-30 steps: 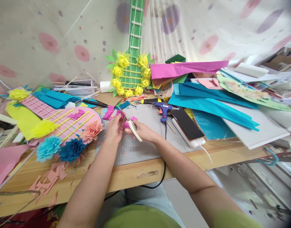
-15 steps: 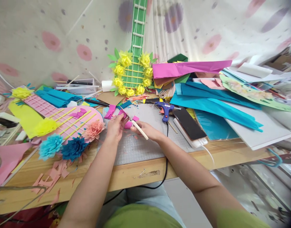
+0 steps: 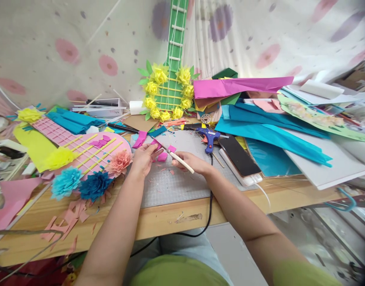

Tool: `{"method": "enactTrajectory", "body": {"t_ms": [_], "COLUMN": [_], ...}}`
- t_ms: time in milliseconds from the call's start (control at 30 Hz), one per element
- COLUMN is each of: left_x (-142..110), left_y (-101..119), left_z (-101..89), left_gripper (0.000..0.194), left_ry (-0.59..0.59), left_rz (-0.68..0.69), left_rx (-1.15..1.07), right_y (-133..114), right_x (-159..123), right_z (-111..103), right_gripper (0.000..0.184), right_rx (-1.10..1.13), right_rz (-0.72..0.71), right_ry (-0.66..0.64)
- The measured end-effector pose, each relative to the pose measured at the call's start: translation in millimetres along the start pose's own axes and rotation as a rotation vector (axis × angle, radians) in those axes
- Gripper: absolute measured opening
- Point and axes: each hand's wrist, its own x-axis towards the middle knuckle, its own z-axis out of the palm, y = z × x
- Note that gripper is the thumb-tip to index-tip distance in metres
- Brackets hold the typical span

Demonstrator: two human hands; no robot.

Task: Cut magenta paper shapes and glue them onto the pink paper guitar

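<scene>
My left hand [image 3: 143,159] is closed, its thumb and fingers pinching a small piece of magenta paper [image 3: 156,144] above the cutting mat. My right hand [image 3: 192,162] grips scissors [image 3: 182,162] with a long cream handle. Their metal blades point up and left, close to the left fingertips and the paper. Small magenta paper pieces [image 3: 162,157] lie on the grey cutting mat [image 3: 176,188] between the hands. A longer magenta strip [image 3: 140,139] rests just beyond my left hand.
A pink paper guitar [image 3: 89,153] with paper flowers lies left; a green guitar [image 3: 169,93] ringed with yellow flowers stands behind. Right are a blue glue gun [image 3: 210,139], a phone [image 3: 239,154] on a white power strip [image 3: 244,178], and blue crepe paper [image 3: 268,131]. A black cord [image 3: 211,206] crosses the table edge.
The scissors and my right hand have shifted slightly right, away from my left hand. The whole view has also moved a little. My left hand still pinches the magenta paper.
</scene>
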Motion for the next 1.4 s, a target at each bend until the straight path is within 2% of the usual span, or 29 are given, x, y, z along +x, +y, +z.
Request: {"method": "enactTrajectory", "body": {"t_ms": [233, 500, 700, 867, 967, 1067, 1300, 1400], "left_x": [1.2, 4.3, 4.0, -1.8, -4.8, -6.2, -6.1, -7.7], "left_y": [4.6, 6.4, 7.9, 8.2, 7.5, 7.1, 9.7, 11.7], "left_z": [-10.0, -15.2, -21.2, -29.6, -31.8, -32.2, -36.5, -37.4], "left_gripper": [0.01, 0.009, 0.007, 0.004, 0.003, 0.004, 0.006, 0.007], "left_ry": [-0.074, -0.133, -0.126, -0.113, -0.153, -0.183, -0.233, -0.217], "left_rz": [-0.049, -0.087, -0.16, -0.19, -0.182, -0.176, -0.192, -0.183], "left_rx": [0.084, 0.089, 0.073, 0.05, 0.037, 0.027, 0.053, 0.047], "right_y": [0.5, 6.3, 9.9, 11.5, 11.0, 8.5, 2.8, 6.1], "right_x": [-3.3, -1.1, 0.7, 1.9, 0.5, -1.2, 1.6, 4.2], "right_z": [-10.5, -11.6, -10.0, -6.7, -7.7, -9.1, -7.6, -6.8], "right_gripper": [0.048, 0.045, 0.044, 0.043, 0.043, 0.044, 0.048, 0.046], "right_rx": [-0.018, 0.014, 0.002, -0.05, -0.095, -0.129, -0.336, -0.313], "right_rz": [0.019, 0.018, 0.027, -0.046, -0.108, -0.112, -0.077, -0.072], "right_ry": [-0.119, -0.125, -0.136, -0.24, -0.314, -0.349, -0.288, -0.286]}}
